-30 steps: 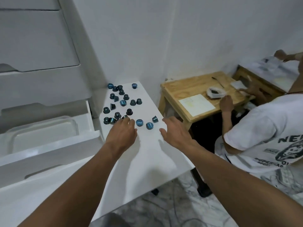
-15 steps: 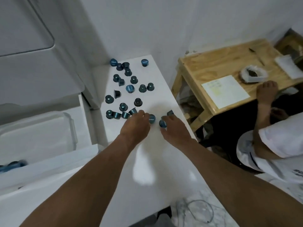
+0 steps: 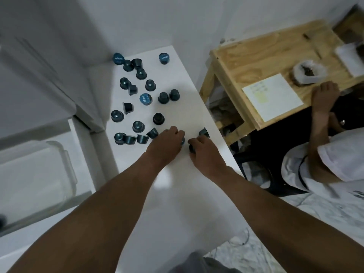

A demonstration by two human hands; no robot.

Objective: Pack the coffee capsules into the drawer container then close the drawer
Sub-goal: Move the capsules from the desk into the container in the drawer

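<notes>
Coffee capsules (image 3: 150,85) are scattered over the far half of the white table (image 3: 177,203). Both hands are set at the scatter's near edge, the left hand (image 3: 164,143) just left of the right hand (image 3: 204,152). One capsule (image 3: 192,149) is pinched under the right thumb. Left of the table, a container (image 3: 68,164) sits in the open drawer (image 3: 86,154). To the right, a wooden table (image 3: 256,56) carries a paper sheet (image 3: 271,97).

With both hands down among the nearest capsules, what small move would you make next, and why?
Probably lift the left hand and right hand, carrying their capsules left to the open clear container: each hand's fingers curl round one.
</notes>
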